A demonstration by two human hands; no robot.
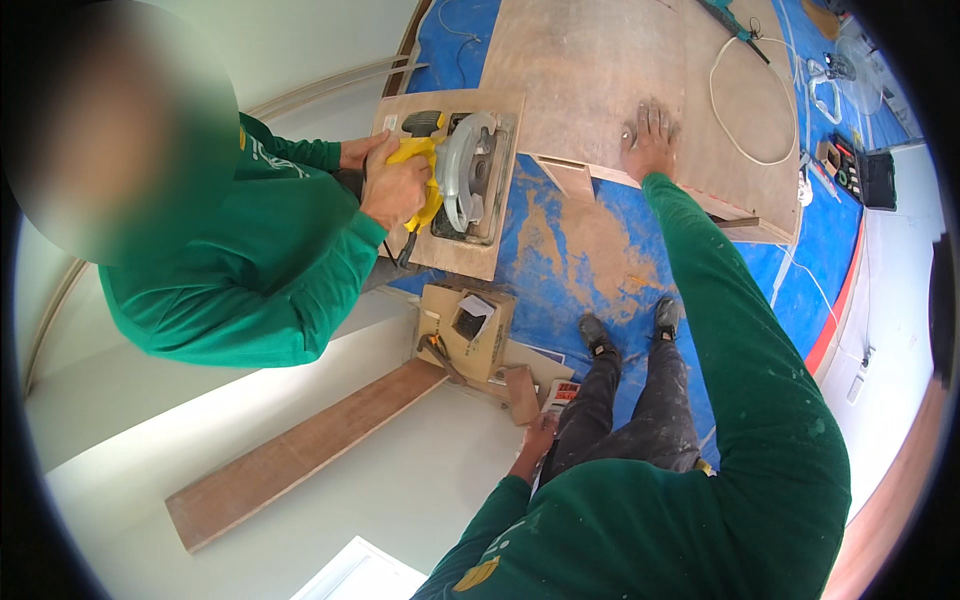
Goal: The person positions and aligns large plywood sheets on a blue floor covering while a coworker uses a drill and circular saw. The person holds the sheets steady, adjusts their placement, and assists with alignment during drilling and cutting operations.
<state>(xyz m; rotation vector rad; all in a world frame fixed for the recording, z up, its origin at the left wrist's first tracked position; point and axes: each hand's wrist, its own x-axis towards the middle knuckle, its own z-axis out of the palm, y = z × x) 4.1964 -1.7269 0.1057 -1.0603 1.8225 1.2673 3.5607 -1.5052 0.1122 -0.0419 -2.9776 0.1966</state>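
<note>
Pressing flat at upper centre, the right hand (pixel 650 135) steadies the plywood sheet (pixel 600 70), grasping nothing; stiff, heavy, best gripped by its edges; left hand (pixel 538 437) at lower centre, grip unclear

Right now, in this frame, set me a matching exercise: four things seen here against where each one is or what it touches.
Things:
1. right hand
2. left hand
3. circular saw
4. long plank

Places:
A. flat on the white floor
B. gripped by a co-worker, on a small plywood piece
C. palm down on the large plywood sheet
D. low, beside the person's own knee

Pairs: 1-C, 2-D, 3-B, 4-A
</note>
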